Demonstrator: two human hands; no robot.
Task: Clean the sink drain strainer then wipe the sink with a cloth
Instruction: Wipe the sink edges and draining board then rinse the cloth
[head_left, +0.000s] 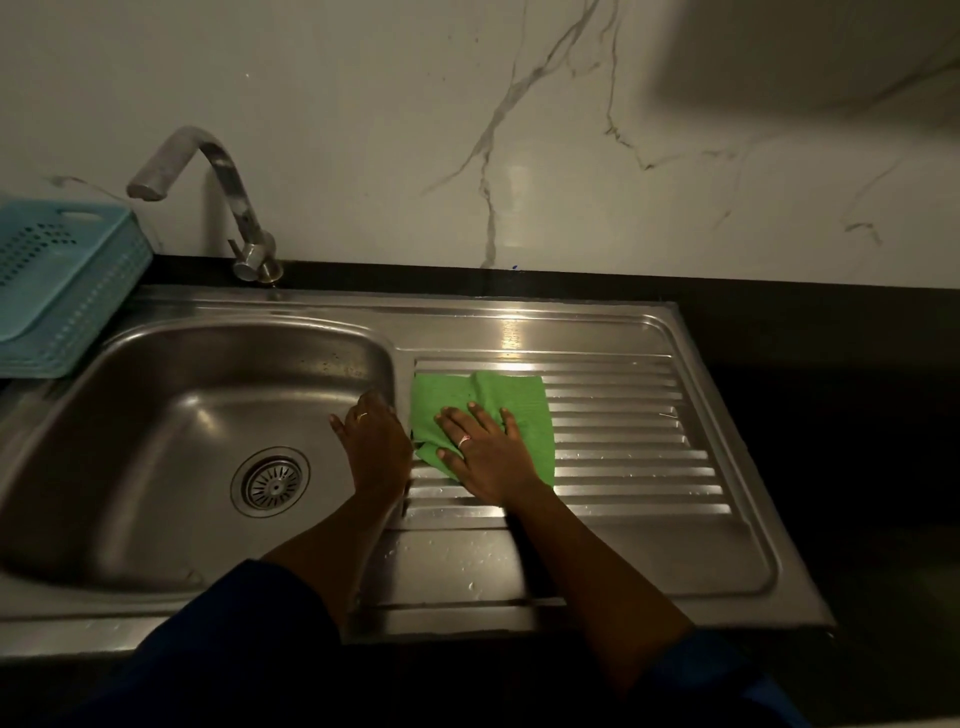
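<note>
A steel sink (171, 415) has a round drain strainer (271, 481) seated in the bottom of its bowl. To the right lies the ribbed drainboard (634, 447), and a green cloth (519, 400) is spread on its left part. My right hand (483, 447) presses flat on the cloth with fingers apart. My left hand (375, 441) rests on the ridge between bowl and drainboard, its fingers curled over the bowl's edge, holding nothing.
A curved steel tap (228, 197) stands behind the bowl. A blue plastic basket (57, 280) sits at the left on the black counter (831, 332). Water drops dot the drainboard's front. A marble wall (519, 130) rises behind.
</note>
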